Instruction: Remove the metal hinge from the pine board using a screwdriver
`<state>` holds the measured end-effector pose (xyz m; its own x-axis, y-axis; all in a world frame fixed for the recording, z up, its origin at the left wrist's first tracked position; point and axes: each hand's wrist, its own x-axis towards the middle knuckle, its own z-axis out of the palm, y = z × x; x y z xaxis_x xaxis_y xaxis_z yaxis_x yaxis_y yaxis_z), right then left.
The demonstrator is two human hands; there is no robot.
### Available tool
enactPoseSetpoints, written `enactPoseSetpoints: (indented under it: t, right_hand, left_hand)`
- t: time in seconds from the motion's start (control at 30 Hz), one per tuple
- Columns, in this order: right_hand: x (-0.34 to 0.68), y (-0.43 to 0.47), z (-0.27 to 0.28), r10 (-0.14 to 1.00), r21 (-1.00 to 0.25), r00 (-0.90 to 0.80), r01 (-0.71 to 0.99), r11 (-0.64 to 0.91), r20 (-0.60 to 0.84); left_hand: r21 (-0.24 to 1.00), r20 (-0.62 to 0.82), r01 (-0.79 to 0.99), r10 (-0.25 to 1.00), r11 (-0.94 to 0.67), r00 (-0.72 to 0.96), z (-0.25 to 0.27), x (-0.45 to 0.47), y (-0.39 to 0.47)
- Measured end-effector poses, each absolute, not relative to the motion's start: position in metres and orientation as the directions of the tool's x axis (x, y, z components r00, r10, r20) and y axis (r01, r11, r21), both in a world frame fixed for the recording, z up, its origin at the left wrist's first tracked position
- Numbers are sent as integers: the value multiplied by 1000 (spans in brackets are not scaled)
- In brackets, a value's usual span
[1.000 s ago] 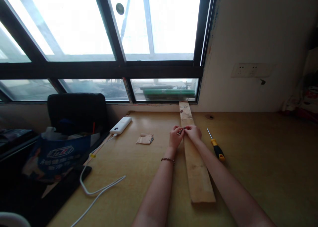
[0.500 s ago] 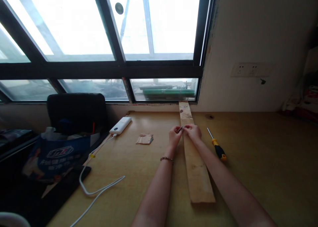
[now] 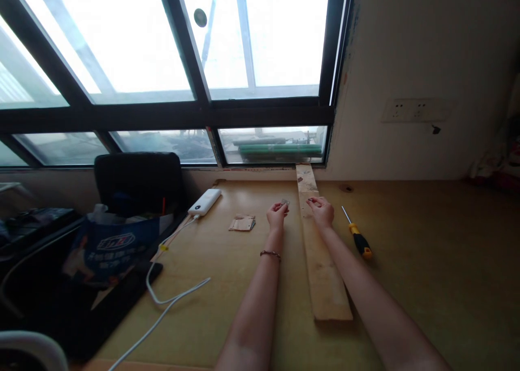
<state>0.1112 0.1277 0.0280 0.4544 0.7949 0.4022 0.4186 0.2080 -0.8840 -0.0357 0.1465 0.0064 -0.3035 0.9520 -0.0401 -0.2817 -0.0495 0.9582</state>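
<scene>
My left hand (image 3: 277, 215) is closed on a small flat greyish piece (image 3: 285, 202), too small to name, left of the wooden board (image 3: 327, 284). Over the board, my right hand (image 3: 323, 213) pinches a tiny dark object (image 3: 310, 200) that I cannot make out. The board is long and narrow and lies lengthwise, its far end towards the window. To its right rests a screwdriver (image 3: 357, 240) with a yellow and black handle, its shaft pointing away from me. A small torn piece of brown cardboard (image 3: 242, 222) lies to the left of my left hand.
A white power bank (image 3: 205, 202) with a white cable (image 3: 179, 301) sits at the table's left edge. Beyond that edge stand a black chair (image 3: 138, 181) and a blue bag (image 3: 117, 246). Window and wall border the table's far side.
My hands were together over the board and have parted. The left has moved left with the small flat piece, the right slightly right. The view has shifted a little.
</scene>
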Motion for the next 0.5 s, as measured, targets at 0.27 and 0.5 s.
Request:
enactPoseSetpoints:
  t: [0.27, 0.5]
  right_hand:
    - [86, 45, 61, 795, -931, 484, 178, 320, 366]
    - [8, -53, 49, 836, -752, -18, 428, 502, 548]
  left_hand:
    - [923, 100, 349, 775, 162, -624, 18, -174, 116]
    - [740, 140, 576, 758, 348, -637, 5, -205, 102]
